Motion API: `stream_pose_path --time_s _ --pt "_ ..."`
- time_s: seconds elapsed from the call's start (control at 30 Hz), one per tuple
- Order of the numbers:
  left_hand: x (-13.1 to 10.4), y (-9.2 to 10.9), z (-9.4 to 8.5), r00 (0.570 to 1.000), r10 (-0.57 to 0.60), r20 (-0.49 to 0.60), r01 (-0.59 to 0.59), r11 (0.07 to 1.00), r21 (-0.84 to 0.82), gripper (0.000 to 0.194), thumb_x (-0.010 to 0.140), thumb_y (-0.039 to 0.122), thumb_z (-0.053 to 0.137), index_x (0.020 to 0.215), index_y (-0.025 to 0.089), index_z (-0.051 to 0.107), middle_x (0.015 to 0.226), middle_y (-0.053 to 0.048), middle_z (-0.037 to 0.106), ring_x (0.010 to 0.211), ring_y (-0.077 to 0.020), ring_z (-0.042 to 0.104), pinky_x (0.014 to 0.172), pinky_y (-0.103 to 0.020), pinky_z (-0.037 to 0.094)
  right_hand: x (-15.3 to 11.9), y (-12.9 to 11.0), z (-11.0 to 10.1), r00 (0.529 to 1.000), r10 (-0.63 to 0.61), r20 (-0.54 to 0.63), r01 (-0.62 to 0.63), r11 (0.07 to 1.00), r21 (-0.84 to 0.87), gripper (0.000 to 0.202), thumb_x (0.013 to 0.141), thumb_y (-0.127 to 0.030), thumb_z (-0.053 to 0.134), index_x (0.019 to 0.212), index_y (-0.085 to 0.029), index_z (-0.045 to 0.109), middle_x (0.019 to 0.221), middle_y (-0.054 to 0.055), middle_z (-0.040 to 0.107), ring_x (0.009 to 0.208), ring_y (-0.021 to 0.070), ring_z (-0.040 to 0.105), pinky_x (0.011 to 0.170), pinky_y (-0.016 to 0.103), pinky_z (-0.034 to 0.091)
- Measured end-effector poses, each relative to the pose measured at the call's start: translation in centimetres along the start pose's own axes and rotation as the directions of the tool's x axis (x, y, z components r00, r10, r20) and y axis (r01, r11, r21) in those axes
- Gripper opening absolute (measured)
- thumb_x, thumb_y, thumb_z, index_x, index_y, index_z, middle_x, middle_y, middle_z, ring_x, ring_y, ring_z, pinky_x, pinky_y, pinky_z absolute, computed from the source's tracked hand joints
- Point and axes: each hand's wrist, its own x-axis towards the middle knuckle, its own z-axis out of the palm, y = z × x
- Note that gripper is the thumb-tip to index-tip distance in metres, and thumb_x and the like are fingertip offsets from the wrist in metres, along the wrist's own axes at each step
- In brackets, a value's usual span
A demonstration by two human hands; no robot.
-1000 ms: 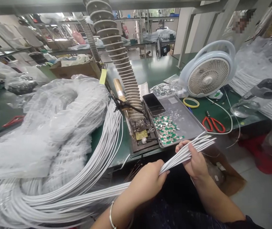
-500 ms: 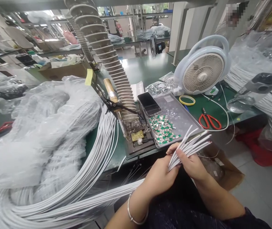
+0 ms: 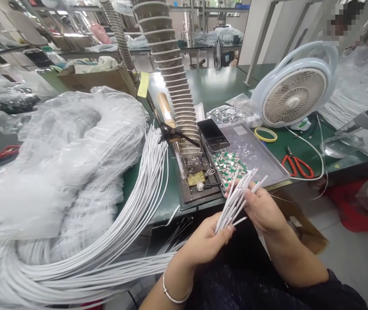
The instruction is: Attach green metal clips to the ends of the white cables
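Note:
A bundle of white cables (image 3: 234, 202) fans out between my two hands at the front edge of the bench. My left hand (image 3: 208, 239) is wrapped round the bundle below its ends, and the cables trail away leftward behind the wrist. Closer to the tips, my right hand (image 3: 263, 209) is closed on the same cables, thumb on top and some fingers hidden behind them. Small green and silver connector boards (image 3: 229, 165) lie heaped in a grey tray (image 3: 276, 170) just beyond the cable ends. A phone (image 3: 213, 135) rests at the tray's left side.
A soldering iron (image 3: 166, 112) stands in a holder beside a ribbed extraction hose (image 3: 184, 103). To the left lies a large plastic-wrapped cable pile (image 3: 74, 172). A fan (image 3: 295, 94), yellow tape roll (image 3: 266, 134) and red-handled cutters (image 3: 297, 163) sit to the right.
The camera view has shifted, moving the bench things rightward. Both hands have drawn a little apart, and the cable ends now point more upward and spread wider.

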Motion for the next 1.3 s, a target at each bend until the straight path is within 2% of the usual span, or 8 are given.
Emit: stream_pose_path --time_s 0.17,0.43,0.7,0.83,0.97,1.1,1.2,1.3 --pt "-0.3 -0.1 -0.4 1.0 -0.007 0.011 0.007 1.0 0.006 0.037 0.087 0.049 0.045 0.077 0.014 0.05 0.068 0.001 0.045 0.06 -0.0095 0.038 0.056 -0.022 0.034 0.5 -0.3 1.2 0.999 0.047 -0.017 -0.046 0.995 0.094 0.037 0.067 -0.049 0.074 0.091 -0.021 0.068 0.082 0.004 0.07 0.077 0.018 0.067 0.071 0.031 0.056" --pt "-0.4 -0.2 -0.6 1.0 0.0 0.016 0.0 1.0 -0.017 0.042 0.085 0.056 0.044 0.08 0.014 0.05 0.067 0.0 0.045 0.059 -0.0095 0.039 0.053 -0.022 0.033 0.6 -0.1 1.5 0.996 0.005 -0.092 0.012 0.982 0.187 0.023 0.073 -0.043 0.069 0.074 -0.02 0.063 0.066 -0.001 0.059 0.064 0.0123 0.057 0.06 0.025 0.05" --pt "-0.7 -0.3 -0.5 1.0 0.002 -0.003 -0.003 0.993 -0.12 0.037 0.087 0.051 0.046 0.081 0.015 0.048 0.063 0.002 0.045 0.053 -0.0075 0.038 0.052 -0.021 0.034 0.5 0.8 1.4 0.979 -0.046 -0.197 0.064 0.994 0.087 0.025 0.075 -0.044 0.067 0.071 -0.019 0.061 0.065 -0.001 0.059 0.062 0.0119 0.056 0.065 0.027 0.05" --pt "-0.7 -0.3 -0.4 1.0 0.023 0.005 -0.022 0.992 -0.121 0.037 0.087 0.051 0.044 0.08 0.016 0.046 0.062 0.002 0.044 0.053 -0.0081 0.038 0.053 -0.022 0.034 0.4 0.6 1.5 0.981 -0.082 -0.176 0.089 0.996 0.031 0.026 0.072 -0.045 0.07 0.072 -0.021 0.062 0.064 -0.002 0.059 0.06 0.0125 0.057 0.063 0.028 0.051" --pt "-0.6 -0.3 -0.5 1.0 0.026 0.016 -0.025 0.997 -0.078 0.035 0.089 0.049 0.042 0.079 0.016 0.045 0.063 0.002 0.045 0.055 -0.0085 0.038 0.053 -0.021 0.035 0.2 0.4 1.3 0.993 -0.08 -0.082 0.076 0.996 -0.052 0.032 0.07 -0.051 0.07 0.079 -0.021 0.064 0.068 0.0 0.061 0.059 0.0131 0.057 0.058 0.027 0.05" --pt "-0.7 0.0 -0.5 0.999 0.021 0.027 -0.02 0.999 -0.03 0.036 0.089 0.048 0.042 0.076 0.015 0.047 0.064 0.001 0.046 0.056 -0.009 0.04 0.053 -0.022 0.035 -0.1 0.7 0.8 0.999 -0.039 0.023 0.042 0.992 -0.119 0.027 0.071 -0.041 0.072 0.091 -0.023 0.066 0.077 0.001 0.065 0.068 0.013 0.06 0.062 0.025 0.051" --pt "-0.9 0.2 -0.4 0.999 0.009 0.039 -0.01 1.0 0.016 0.032 0.09 0.043 0.041 0.074 0.015 0.047 0.063 0.001 0.047 0.056 -0.0096 0.041 0.054 -0.022 0.035 0.0 0.7 0.9 0.999 -0.016 0.045 0.023 0.986 -0.163 0.02 0.073 -0.037 0.071 0.084 -0.022 0.067 0.075 0.001 0.064 0.066 0.0124 0.059 0.061 0.024 0.049" --pt "-1.1 0.3 -0.2 1.0 0.024 -0.008 -0.023 0.994 0.109 0.025 0.088 0.038 0.044 0.078 0.015 0.048 0.063 0.002 0.045 0.056 -0.0099 0.038 0.054 -0.023 0.034 0.1 0.6 1.2 1.0 -0.012 0.005 0.013 0.985 -0.172 0.019 0.076 -0.038 0.066 0.074 -0.019 0.063 0.068 0.0 0.059 0.059 0.0111 0.053 0.055 0.023 0.046"
